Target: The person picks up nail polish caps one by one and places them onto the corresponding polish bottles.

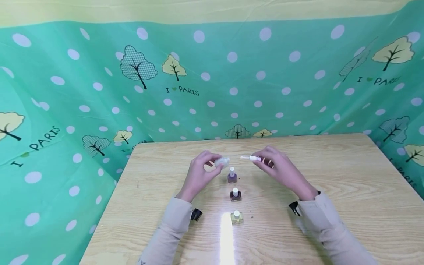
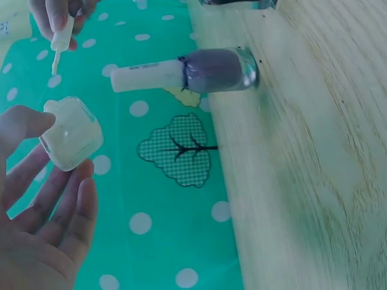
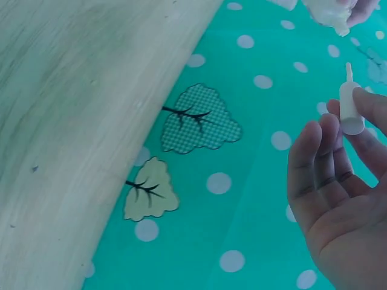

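Note:
My left hand (image 1: 202, 171) pinches a small glass nail polish bottle (image 2: 74, 134) of whitish polish between thumb and fingers. The bottle is uncapped and tilted, its neck turned toward the right hand. In my right hand (image 1: 277, 166) the white brush cap (image 3: 351, 107) is pinched by thumb and fingertips. Its thin brush (image 1: 244, 157) points left at the bottle's mouth, with a gap between them. Just below the two hands in the head view, a capped purple nail polish bottle (image 1: 232, 176) stands upright on the table.
Nearer the person, a dark nail polish bottle (image 1: 235, 195) and a pale yellow one (image 1: 236, 218) stand in line with the purple one on the wooden table (image 1: 139, 221). A green dotted cloth (image 1: 212, 92) hangs behind. Both wrists wear black straps.

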`<state>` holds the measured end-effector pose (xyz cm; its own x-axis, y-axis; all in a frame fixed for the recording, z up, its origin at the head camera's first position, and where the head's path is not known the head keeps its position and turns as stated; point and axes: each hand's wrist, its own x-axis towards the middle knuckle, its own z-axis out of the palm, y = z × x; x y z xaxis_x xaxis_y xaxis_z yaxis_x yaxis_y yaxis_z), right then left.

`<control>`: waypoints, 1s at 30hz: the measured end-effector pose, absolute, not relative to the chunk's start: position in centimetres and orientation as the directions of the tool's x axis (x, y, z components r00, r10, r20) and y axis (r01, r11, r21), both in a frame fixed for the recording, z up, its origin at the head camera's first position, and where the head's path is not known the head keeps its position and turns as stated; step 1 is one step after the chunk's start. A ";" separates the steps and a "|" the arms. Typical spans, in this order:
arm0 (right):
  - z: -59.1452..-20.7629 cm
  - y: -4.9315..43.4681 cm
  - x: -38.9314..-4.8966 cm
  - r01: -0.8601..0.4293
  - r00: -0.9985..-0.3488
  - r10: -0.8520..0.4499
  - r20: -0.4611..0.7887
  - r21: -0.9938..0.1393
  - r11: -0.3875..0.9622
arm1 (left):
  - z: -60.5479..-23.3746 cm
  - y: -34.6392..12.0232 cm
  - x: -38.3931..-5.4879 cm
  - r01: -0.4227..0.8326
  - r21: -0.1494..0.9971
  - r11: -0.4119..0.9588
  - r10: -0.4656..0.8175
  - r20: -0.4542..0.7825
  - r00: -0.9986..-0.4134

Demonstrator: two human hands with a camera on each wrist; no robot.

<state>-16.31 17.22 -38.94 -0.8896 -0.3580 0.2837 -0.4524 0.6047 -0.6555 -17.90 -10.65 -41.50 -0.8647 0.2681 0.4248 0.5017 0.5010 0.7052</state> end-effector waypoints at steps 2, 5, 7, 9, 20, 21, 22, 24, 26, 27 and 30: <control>-38.7 17.1 -15.9 -0.467 -0.882 -0.368 0.295 -0.651 0.598 | -41.3 -10.7 -17.5 0.519 0.696 0.496 0.282 0.437 -0.854; -38.2 16.8 -15.3 -0.501 -0.864 -0.388 0.321 -0.628 0.596 | -40.9 -10.7 -16.9 0.537 0.690 0.485 0.300 0.445 -0.844; -38.0 16.7 -15.0 -0.517 -0.855 -0.398 0.333 -0.615 0.595 | -40.8 -10.7 -16.6 0.541 0.685 0.487 0.308 0.445 -0.841; -37.9 16.6 -14.8 -0.532 -0.846 -0.407 0.345 -0.602 0.596 | -40.6 -10.7 -16.3 0.546 0.678 0.492 0.314 0.446 -0.838; -37.4 15.9 -14.4 -0.564 -0.825 -0.434 0.361 -0.569 0.599 | -39.8 -10.5 -15.3 0.556 0.649 0.519 0.339 0.441 -0.831; -37.4 15.9 -14.4 -0.564 -0.825 -0.435 0.360 -0.567 0.601 | -39.8 -10.4 -15.3 0.558 0.647 0.519 0.341 0.442 -0.829; -37.4 15.8 -14.4 -0.563 -0.826 -0.436 0.358 -0.565 0.603 | -39.7 -10.4 -15.2 0.561 0.646 0.519 0.343 0.444 -0.828; -37.4 15.7 -14.4 -0.562 -0.827 -0.436 0.355 -0.559 0.610 | -39.7 -10.4 -15.1 0.565 0.643 0.516 0.345 0.448 -0.825; -37.4 15.6 -14.3 -0.560 -0.828 -0.437 0.351 -0.555 0.615 | -39.7 -10.4 -15.0 0.570 0.642 0.512 0.346 0.454 -0.821; -37.4 15.6 -14.3 -0.560 -0.828 -0.437 0.350 -0.553 0.617 | -39.7 -10.4 -15.0 0.574 0.641 0.509 0.347 0.457 -0.819; -37.3 15.4 -14.2 -0.561 -0.827 -0.439 0.350 -0.549 0.619 | -39.7 -10.4 -14.9 0.582 0.639 0.503 0.350 0.465 -0.813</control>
<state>-14.15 15.44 -37.31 -0.8271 -0.4394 0.3504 -0.5615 0.6193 -0.5488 -14.91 -10.43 -39.71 -0.8131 0.3503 0.4649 0.5821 0.5025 0.6393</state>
